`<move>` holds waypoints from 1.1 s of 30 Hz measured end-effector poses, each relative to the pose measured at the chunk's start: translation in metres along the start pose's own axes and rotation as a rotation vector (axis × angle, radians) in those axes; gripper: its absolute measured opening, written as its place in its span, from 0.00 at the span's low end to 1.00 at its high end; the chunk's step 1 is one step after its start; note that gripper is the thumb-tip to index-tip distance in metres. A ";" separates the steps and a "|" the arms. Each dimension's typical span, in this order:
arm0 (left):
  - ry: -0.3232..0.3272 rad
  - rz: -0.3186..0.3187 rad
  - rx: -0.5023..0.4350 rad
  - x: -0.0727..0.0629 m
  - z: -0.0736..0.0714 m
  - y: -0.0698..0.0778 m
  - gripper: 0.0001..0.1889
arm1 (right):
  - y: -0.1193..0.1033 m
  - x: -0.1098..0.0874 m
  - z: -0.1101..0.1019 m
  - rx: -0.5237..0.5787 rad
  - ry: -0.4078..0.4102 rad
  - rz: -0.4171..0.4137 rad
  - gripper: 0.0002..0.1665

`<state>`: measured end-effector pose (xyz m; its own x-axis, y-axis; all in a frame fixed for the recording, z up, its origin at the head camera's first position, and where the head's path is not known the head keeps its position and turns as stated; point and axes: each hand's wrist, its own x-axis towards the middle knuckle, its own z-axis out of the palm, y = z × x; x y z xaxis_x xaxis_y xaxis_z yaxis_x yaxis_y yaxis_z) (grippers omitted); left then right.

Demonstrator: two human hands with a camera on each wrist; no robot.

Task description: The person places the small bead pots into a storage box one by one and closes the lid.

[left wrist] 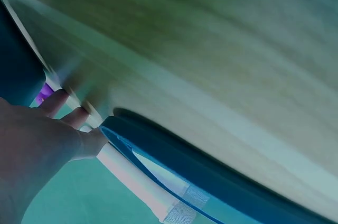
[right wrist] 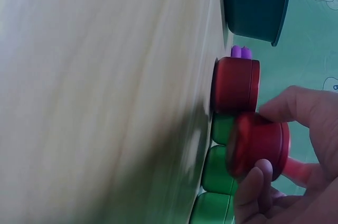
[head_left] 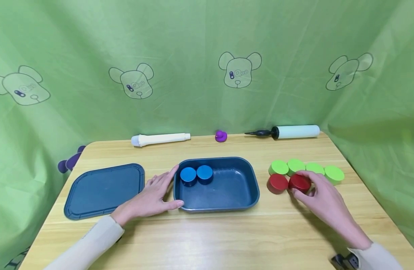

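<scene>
My right hand pinches a red round tin between thumb and fingers. In the right wrist view that tin is tilted and raised off the table. Right beside it stands another red tin, upright on the wood. Several light green tins form a row just behind the red ones. My left hand, fingers spread, touches the left end of a dark blue plastic box. Two blue tins stand side by side in the box's back left part.
A dark blue lid lies flat left of the box. Along the table's back edge are a white microphone-shaped stick, a purple duck and a hand pump. Green curtain hangs behind the wooden table.
</scene>
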<state>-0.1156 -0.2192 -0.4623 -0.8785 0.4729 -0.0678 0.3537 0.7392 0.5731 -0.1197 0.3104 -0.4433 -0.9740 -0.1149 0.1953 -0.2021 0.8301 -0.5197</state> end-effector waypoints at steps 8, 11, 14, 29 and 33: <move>-0.011 -0.006 -0.001 0.000 0.001 -0.002 0.59 | -0.007 -0.002 0.001 0.035 0.125 0.007 0.38; -0.002 0.002 -0.005 0.000 0.001 -0.001 0.58 | -0.009 -0.002 0.001 0.049 0.151 -0.002 0.38; -0.006 -0.004 -0.008 0.000 0.001 -0.001 0.59 | -0.011 -0.001 0.001 0.059 0.160 -0.003 0.38; -0.002 0.004 0.004 0.000 0.000 -0.001 0.58 | -0.040 0.015 0.004 0.096 0.168 -0.022 0.39; 0.005 0.004 0.005 0.000 0.001 -0.002 0.58 | -0.047 0.021 0.003 0.100 0.153 -0.030 0.39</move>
<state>-0.1154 -0.2199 -0.4644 -0.8787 0.4734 -0.0617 0.3586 0.7398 0.5693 -0.1311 0.2672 -0.4174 -0.9421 -0.0477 0.3319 -0.2471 0.7680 -0.5909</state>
